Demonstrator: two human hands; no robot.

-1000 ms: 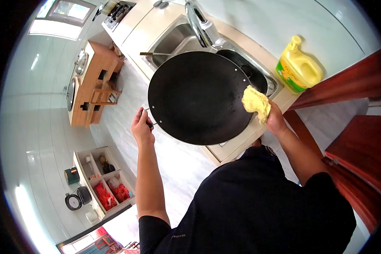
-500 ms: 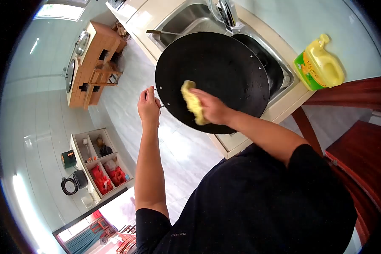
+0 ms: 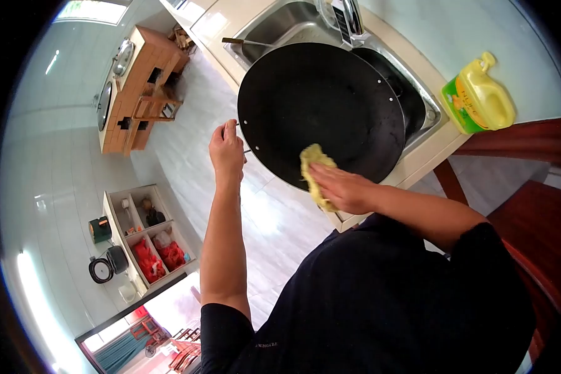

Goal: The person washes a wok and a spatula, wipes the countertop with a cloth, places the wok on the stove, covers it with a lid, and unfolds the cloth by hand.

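A large black wok [image 3: 318, 106] is tilted over the sink, its dark inner surface facing me. My left hand [image 3: 226, 149] is closed round the wok's side handle at the left rim. With my right hand [image 3: 343, 187] I hold a yellow cloth [image 3: 316, 163] against the wok's near rim, part of the cloth hanging past the edge. The palm side of my right hand is hidden.
Behind the wok is a steel double sink [image 3: 280, 31] with a faucet [image 3: 350, 22]. A dark-handled utensil [image 3: 234, 40] leans in the left basin. On the right stands a yellow jug [image 3: 480, 96] by the wall. A shelf unit [image 3: 149, 237] stands at left.
My right hand has moved the yellow cloth from the wok's inner surface down toward its near rim. My left hand still grips the handle; the view has shifted slightly.
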